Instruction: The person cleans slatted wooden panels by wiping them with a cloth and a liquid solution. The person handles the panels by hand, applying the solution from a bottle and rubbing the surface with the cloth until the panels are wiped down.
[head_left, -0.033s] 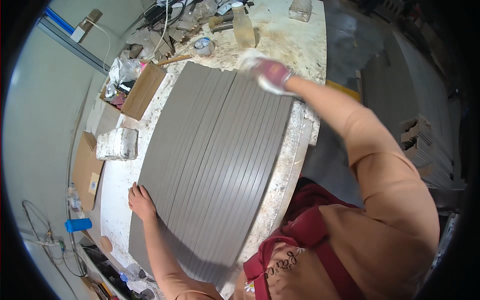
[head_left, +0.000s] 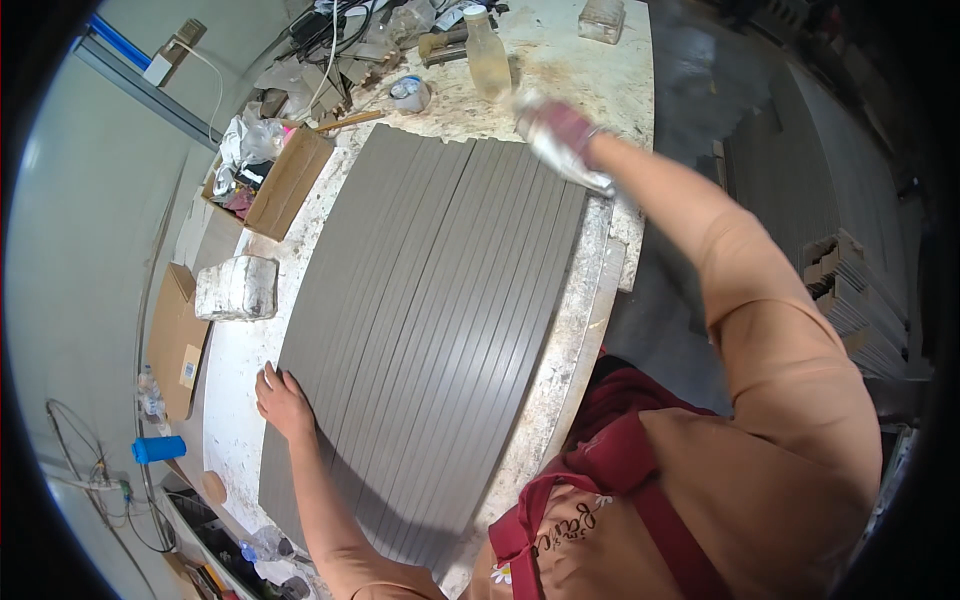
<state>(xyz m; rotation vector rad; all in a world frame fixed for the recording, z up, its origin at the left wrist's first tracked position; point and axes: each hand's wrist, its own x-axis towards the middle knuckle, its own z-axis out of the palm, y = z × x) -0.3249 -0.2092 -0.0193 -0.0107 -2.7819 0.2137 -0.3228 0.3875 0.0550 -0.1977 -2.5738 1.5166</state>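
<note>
A broad set of grey strips or panels point(head_left: 420, 300) lies side by side on the white table, running from near me to the far end. My left hand point(head_left: 285, 400) is bare and rests at the left edge of the grey strips, fingers loosely apart, holding nothing. At the far right corner of the strips is my right hand point(head_left: 560, 130), covered in maroon and white. Motion blurs its fingers. White material, perhaps cloth point(head_left: 580, 172), shows under it, but I cannot tell whether it is gripped or part of a glove.
A stained white table point(head_left: 560, 60) carries a clear bottle point(head_left: 488, 55), a small tub point(head_left: 409, 94) and a cardboard box of scraps point(head_left: 285, 185). Left of the strips sits a white wrapped block point(head_left: 237, 288). Stacked grey panels point(head_left: 790, 170) stand beyond the right side.
My right hand and the white material have shifted a little to the right at the far end of the strips. My left hand stays at the left edge.
</note>
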